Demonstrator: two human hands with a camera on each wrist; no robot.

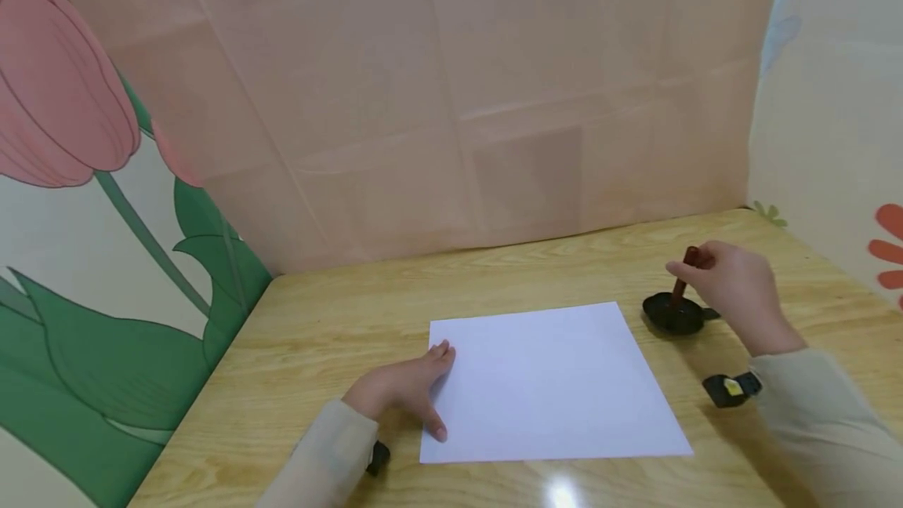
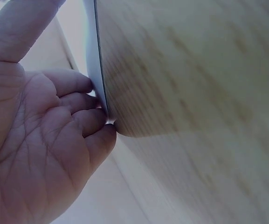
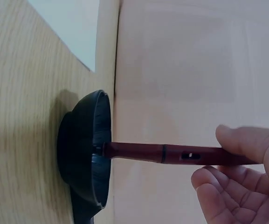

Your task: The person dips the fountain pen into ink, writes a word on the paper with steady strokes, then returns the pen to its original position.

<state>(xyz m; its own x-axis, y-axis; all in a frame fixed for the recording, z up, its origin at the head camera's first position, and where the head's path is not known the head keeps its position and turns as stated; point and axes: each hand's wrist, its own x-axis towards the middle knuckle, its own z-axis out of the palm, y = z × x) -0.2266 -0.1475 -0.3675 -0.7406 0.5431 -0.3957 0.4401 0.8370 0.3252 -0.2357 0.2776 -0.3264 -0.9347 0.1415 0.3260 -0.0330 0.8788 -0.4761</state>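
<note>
A white sheet of paper (image 1: 557, 390) lies on the wooden table. My left hand (image 1: 402, 389) rests at its left edge, thumb and fingers spread onto the sheet; in the left wrist view the fingertips (image 2: 90, 120) sit right at the paper's edge. To the right of the sheet stands a small black dish (image 1: 663, 322) with a short handle. My right hand (image 1: 741, 284) pinches a dark red pen (image 3: 139, 152) near its upper end, between thumb and fingers. The pen stands nearly upright, slightly tilted, its tip down inside the dish and partly hidden by the rim.
The wooden tabletop (image 1: 317, 351) meets a pinkish-brown covering (image 1: 367, 139) at the back. A wall panel with painted tulips (image 1: 63, 85) rises at the left, and a pale panel with an orange flower (image 1: 890, 249) at the right. Both wrists wear black devices (image 1: 727, 390).
</note>
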